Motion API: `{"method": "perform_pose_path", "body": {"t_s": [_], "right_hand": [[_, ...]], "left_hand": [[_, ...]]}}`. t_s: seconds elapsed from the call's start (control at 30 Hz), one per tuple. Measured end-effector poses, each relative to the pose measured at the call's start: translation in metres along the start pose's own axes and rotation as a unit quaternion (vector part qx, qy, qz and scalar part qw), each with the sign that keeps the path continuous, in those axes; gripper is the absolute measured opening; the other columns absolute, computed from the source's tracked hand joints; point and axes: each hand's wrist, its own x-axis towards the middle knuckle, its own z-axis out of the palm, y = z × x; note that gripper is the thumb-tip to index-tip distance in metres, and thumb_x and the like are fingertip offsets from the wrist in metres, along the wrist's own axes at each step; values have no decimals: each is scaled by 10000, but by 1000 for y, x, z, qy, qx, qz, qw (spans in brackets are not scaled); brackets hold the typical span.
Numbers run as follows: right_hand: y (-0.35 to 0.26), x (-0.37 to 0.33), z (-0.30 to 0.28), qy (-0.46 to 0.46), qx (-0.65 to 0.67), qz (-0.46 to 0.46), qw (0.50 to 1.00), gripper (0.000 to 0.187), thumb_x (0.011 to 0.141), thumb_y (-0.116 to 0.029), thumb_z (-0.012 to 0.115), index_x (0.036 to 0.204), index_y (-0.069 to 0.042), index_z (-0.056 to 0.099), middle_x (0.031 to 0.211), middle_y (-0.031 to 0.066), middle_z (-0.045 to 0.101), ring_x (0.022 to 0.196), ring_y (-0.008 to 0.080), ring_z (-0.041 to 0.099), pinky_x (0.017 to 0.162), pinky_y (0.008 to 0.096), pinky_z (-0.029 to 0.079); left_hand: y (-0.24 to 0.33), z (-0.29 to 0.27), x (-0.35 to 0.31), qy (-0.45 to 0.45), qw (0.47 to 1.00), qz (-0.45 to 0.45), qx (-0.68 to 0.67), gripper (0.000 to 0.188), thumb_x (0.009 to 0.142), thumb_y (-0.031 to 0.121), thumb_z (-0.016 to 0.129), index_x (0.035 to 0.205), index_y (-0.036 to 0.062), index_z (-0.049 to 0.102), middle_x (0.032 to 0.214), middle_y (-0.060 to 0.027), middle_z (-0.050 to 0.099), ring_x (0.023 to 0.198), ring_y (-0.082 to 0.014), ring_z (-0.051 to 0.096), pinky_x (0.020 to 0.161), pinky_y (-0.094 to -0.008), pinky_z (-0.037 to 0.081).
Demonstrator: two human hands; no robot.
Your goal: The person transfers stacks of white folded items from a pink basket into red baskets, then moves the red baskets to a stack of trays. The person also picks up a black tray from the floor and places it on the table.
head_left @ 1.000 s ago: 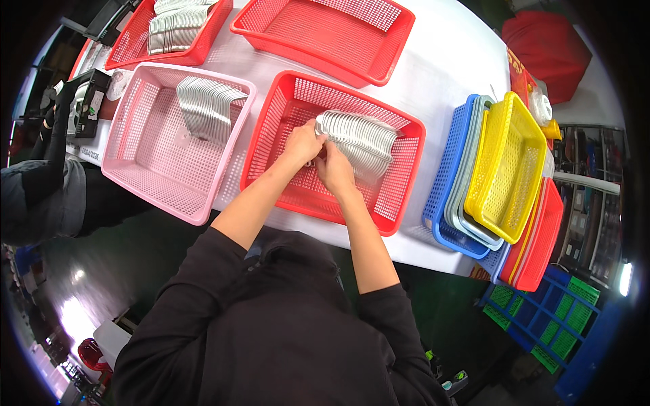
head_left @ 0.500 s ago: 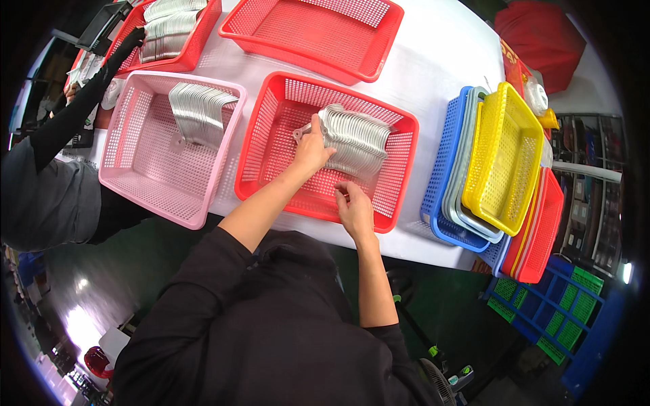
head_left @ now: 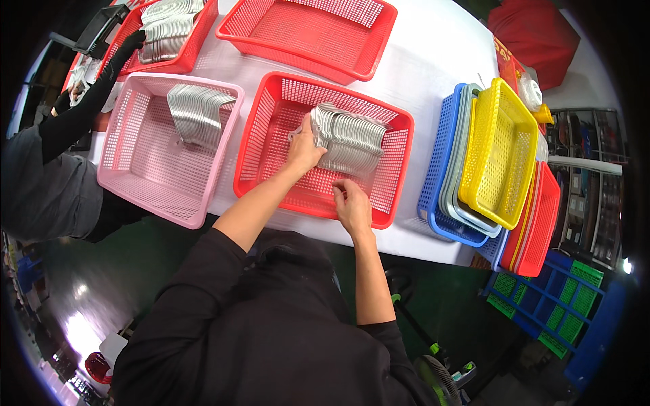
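A row of thin, silvery metal plates stands on edge, packed side by side, in the red basket before me. My left hand is closed on the plates at the row's left end, with its thumb on their near side. A flat tab with a hole shows beside its fingers. Closer to the basket's front wall is my right hand, its fingers loosely bent and apart, with nothing visible in them. It does not touch the plates.
On the left stands a pink basket with similar plates. Behind are another red basket and a plate-filled one, where a co-worker's dark-sleeved arm reaches. Nested blue, grey and yellow baskets stand at right, beside red ones.
My left hand has shifted slightly left, and the plates at that end now lean a little away from the row. My right hand has hardly moved. The view has shifted slightly.
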Motion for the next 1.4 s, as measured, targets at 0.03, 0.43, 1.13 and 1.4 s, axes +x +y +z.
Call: {"method": "perform_pose_path", "body": {"t_s": [0.03, 0.43, 1.13, 1.4], "right_hand": [[0, 0, 1, 3, -1, -3, 1000, 154, 852, -122, 592, 998, -73, 608, 951, 105, 651, 811, 295, 633, 705, 408, 488], [-28, 66, -9, 69, 261, -5, 963, 391, 871, -321, 647, 1091, 2, 633, 1101, 135, 622, 934, 223, 614, 788, 341, 492], [-312, 62, 95, 12, 511, -73, 856, 316, 941, -281, 572, 994, 27, 625, 949, 98, 650, 869, 166, 607, 795, 302, 486], [-365, 87, 174, -169, 496, -77, 848, 355, 881, -243, 649, 1123, 13, 599, 1049, 109, 630, 965, 173, 580, 860, 305, 453]], "left_hand": [[-1, -3, 0, -6, 1000, 3, -15, 965, 657, 50, 792, 1421, 21, 202, 1185, -271, 560, 1104, -409, 552, 940, -426, 448], [15, -43, -36, -145, 937, 17, -316, 890, 703, -38, 732, 1434, 101, 242, 1062, -218, 635, 970, -283, 652, 785, -365, 529], [-13, -246, -115, 140, 958, 155, -196, 872, 760, -27, 613, 1471, 49, 112, 1206, -286, 511, 1110, -408, 535, 935, -415, 436], [-93, -323, -96, 174, 946, 140, -235, 825, 804, -73, 555, 1477, 83, 103, 1302, -269, 468, 1226, -379, 475, 1003, -418, 397]]}}
